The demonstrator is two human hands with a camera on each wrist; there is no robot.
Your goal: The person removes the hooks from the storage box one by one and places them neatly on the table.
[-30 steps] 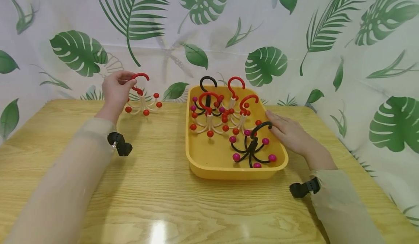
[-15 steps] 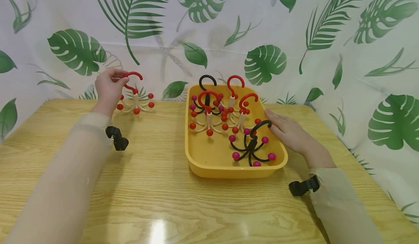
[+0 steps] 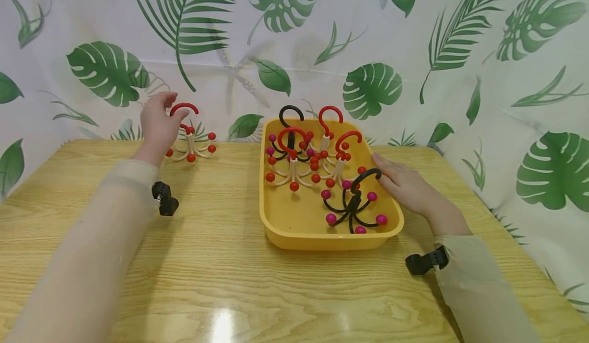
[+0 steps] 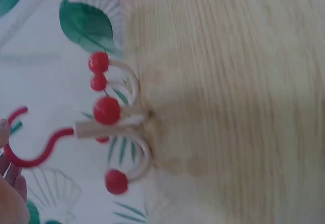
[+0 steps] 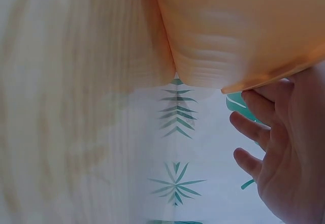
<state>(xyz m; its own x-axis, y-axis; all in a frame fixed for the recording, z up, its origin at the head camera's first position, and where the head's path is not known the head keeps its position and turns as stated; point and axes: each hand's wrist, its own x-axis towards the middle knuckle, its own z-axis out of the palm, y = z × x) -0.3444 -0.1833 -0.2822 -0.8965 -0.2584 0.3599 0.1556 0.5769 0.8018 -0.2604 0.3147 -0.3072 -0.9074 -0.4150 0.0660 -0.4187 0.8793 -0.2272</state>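
A multi-arm hanger (image 3: pixel 190 143) with a red hook, cream arms and red ball tips stands upright on the table near the back left. My left hand (image 3: pixel 158 123) is at its hook, thumb and fingers spread apart around the red curve. In the left wrist view the fingertips (image 4: pixel 4 132) show beside the hook, and the hanger (image 4: pixel 94 128) stands on its curved arms. On the right, my right hand (image 3: pixel 411 192) rests along the right rim of a yellow tray (image 3: pixel 317 243). The right wrist view shows its fingers (image 5: pixel 254 127) loosely extended just under the rim.
Inside the tray are several more hangers: red-hooked ones like this red-hooked hanger (image 3: pixel 294 166), and a black hanger (image 3: pixel 353 205) with magenta balls at the front. Another black hanger (image 3: pixel 292 138) stands at the back. A leaf-print cloth (image 3: pixel 317 46) hangs behind the wooden table (image 3: pixel 207 281).
The left hand moved the hanger slightly left, then its thumb and fingers parted from the hook, and the hanger now stands by itself. My right hand has stayed at the tray's rim.
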